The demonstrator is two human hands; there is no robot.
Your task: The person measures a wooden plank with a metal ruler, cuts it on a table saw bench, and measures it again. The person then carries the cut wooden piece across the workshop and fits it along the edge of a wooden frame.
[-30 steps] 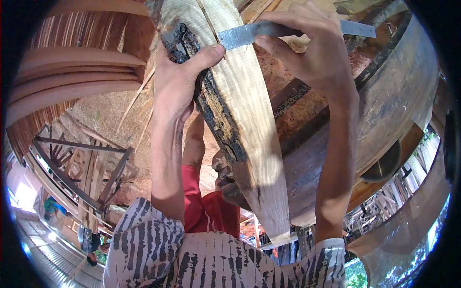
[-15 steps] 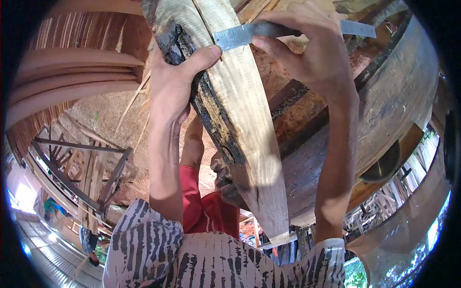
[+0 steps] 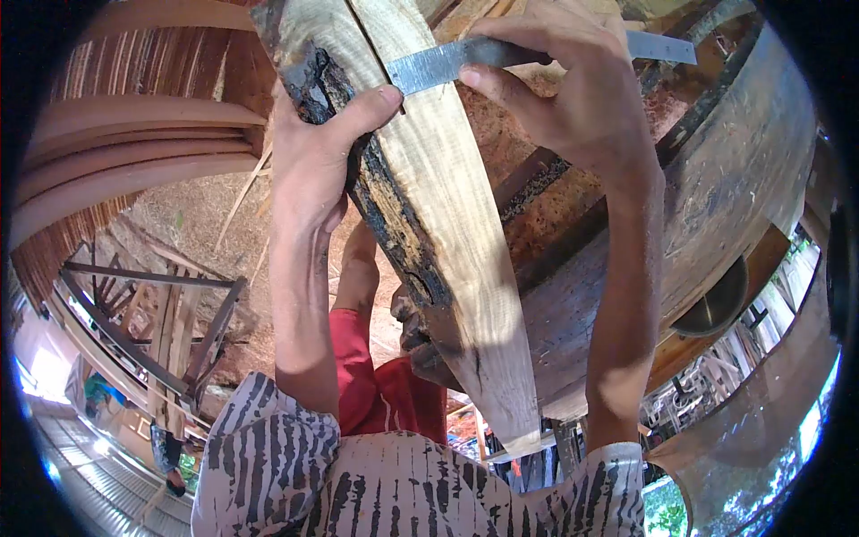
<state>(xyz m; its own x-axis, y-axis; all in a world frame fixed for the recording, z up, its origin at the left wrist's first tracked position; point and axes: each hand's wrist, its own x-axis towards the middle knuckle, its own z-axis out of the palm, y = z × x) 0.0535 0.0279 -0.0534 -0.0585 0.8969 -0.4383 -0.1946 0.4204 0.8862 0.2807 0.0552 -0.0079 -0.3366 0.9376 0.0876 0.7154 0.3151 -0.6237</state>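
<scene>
- Right hand (image 3: 573, 112): thumb and fingers pinching flat metal strip (image 3: 428, 69).
- Left hand (image 3: 309, 161): gripping plank (image 3: 456, 192), thumb on top at strip's end; other fingers hidden.
- Plank: under strip; pale, grained, tapering; one edge (image 3: 391, 208) dark, crusted.

Pale board (image 3: 461, 215) ran slantwise from top of view down toward the striped shirt (image 3: 403, 488); dark, rough strip (image 3: 391, 208) along its left side. Left hand (image 3: 309, 157) gripped that side, thumb lying on the pale face. Ruler (image 3: 425, 69) lay across the board, left end at a dark line (image 3: 361, 29), just beside the thumb tip. Right hand (image 3: 582, 103) held the ruler between thumb and fingers. Red shorts (image 3: 385, 394) showed left of the board's lower part. Another person (image 3: 165, 447) was small at lower left.
</scene>
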